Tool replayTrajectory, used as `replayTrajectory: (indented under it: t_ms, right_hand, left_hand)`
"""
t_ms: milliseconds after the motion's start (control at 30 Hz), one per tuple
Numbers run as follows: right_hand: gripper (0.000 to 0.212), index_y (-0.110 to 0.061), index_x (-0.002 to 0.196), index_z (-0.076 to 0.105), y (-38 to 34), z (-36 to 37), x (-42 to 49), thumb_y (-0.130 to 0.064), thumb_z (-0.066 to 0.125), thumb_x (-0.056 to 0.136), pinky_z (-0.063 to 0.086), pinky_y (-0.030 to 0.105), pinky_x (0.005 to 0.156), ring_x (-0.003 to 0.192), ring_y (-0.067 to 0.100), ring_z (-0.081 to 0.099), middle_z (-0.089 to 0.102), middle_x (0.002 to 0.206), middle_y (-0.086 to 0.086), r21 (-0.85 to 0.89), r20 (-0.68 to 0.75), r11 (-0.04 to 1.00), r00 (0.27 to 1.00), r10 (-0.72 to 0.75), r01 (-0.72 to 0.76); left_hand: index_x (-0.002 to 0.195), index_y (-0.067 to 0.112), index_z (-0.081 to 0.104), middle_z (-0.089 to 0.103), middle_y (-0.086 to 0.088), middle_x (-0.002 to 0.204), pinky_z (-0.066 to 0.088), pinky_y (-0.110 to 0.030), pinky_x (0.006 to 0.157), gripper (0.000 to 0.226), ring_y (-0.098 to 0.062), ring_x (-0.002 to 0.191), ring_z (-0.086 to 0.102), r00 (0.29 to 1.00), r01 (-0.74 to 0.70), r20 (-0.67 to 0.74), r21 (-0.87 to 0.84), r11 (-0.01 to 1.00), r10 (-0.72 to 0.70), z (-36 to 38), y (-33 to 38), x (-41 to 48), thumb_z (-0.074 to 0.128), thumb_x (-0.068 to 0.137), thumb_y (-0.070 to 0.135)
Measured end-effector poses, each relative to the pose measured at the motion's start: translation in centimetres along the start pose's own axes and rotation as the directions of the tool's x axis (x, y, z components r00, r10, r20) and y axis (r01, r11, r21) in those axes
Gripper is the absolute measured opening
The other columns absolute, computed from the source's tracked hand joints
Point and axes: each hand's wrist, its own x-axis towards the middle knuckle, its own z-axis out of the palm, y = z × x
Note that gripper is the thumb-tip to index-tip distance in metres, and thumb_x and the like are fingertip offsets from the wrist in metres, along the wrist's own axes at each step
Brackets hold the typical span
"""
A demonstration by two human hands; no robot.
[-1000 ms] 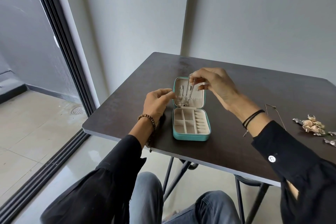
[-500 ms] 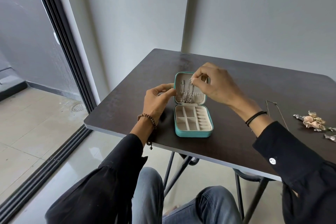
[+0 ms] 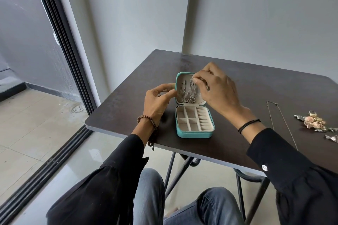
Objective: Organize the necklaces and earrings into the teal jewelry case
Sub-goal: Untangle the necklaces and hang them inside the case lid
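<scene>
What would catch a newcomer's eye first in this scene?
The open teal jewelry case sits in the middle of the dark table, its raised lid hung with silver chains. The right hand pinches one of them near the lid's top, while the left hand holds the lid's left edge. At the table's far right lies a heap of shell-like earrings.

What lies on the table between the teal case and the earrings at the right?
In the head view: the person's right forearm, then one thin loose necklace on the dark table.
</scene>
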Motion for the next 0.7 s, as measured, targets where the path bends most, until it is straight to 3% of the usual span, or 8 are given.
replayTrajectory:
  t_ms: [300,700]
  right_hand:
    - [0.004,-0.018,0.089,0.071,-0.1,0.9,-0.6,-0.015,0.074,0.089,0.038,0.021,0.042,0.065,0.015,0.059,0.059,0.086,-0.003,-0.28,-0.076,0.956,0.991,-0.109,0.084]
    - [0.012,-0.022,0.09,0.069,-0.5,2.2,-1.1,-0.014,0.076,0.084,0.029,0.02,0.04,0.054,0.012,0.054,0.06,0.086,-0.006,-0.402,-0.179,0.915,0.979,-0.098,0.018]
  left_hand:
    - [0.096,0.019,0.079,0.077,-0.007,0.089,0.038,-0.014,0.047,0.016,0.0,0.045,0.046,1.0,0.006,-0.009,-0.025,1.0,-0.006,0.0,0.2,-0.2,0.077,0.08,0.015]
    - [0.102,0.01,0.078,0.075,-0.013,0.094,0.037,-0.011,0.045,0.019,-0.001,0.044,0.048,1.0,0.0,0.007,-0.039,0.999,0.0,0.0,0.1,-0.2,0.075,0.083,0.01]
